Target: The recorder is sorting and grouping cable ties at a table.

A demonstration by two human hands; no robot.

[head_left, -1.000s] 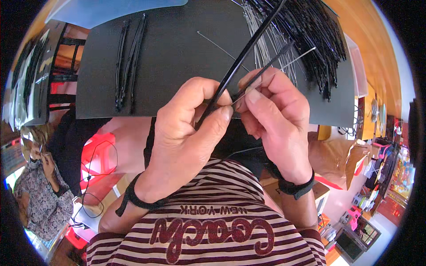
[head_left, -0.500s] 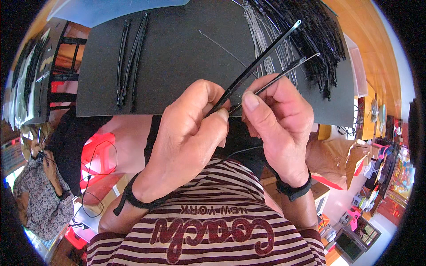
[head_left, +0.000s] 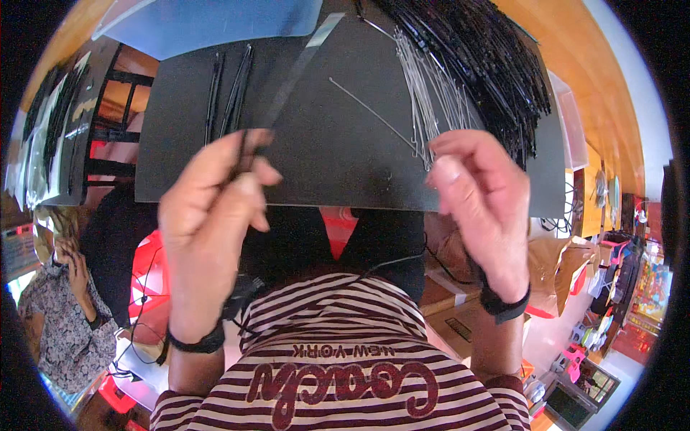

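Observation:
My left hand [head_left: 212, 223], blurred by motion, is closed over the table's near left part. From its pinch a slim black strip [head_left: 291, 82] slants up to the right, smeared, with a pale streak at its far end. Just below the pile of thin metal rods [head_left: 420, 86], thumb and fingers of my right hand [head_left: 489, 208] come together; whether they grip a rod end is hidden. One single rod [head_left: 370, 111] lies slanted left of that pile. Beyond my left hand rest several black strips [head_left: 233, 90] on the dark table [head_left: 345, 172].
A large heap of black strips [head_left: 496, 65] covers the table's far right. A translucent blue tray [head_left: 208, 25] sits at the far left edge. At the left, another person [head_left: 68, 309] sits by a second table with strips. A brown paper bag [head_left: 557, 276] stands at right.
My hands have moved apart. The left one went left with a black strip; the right one shifted slightly right, and the strip and rod seen in it before no longer show there.

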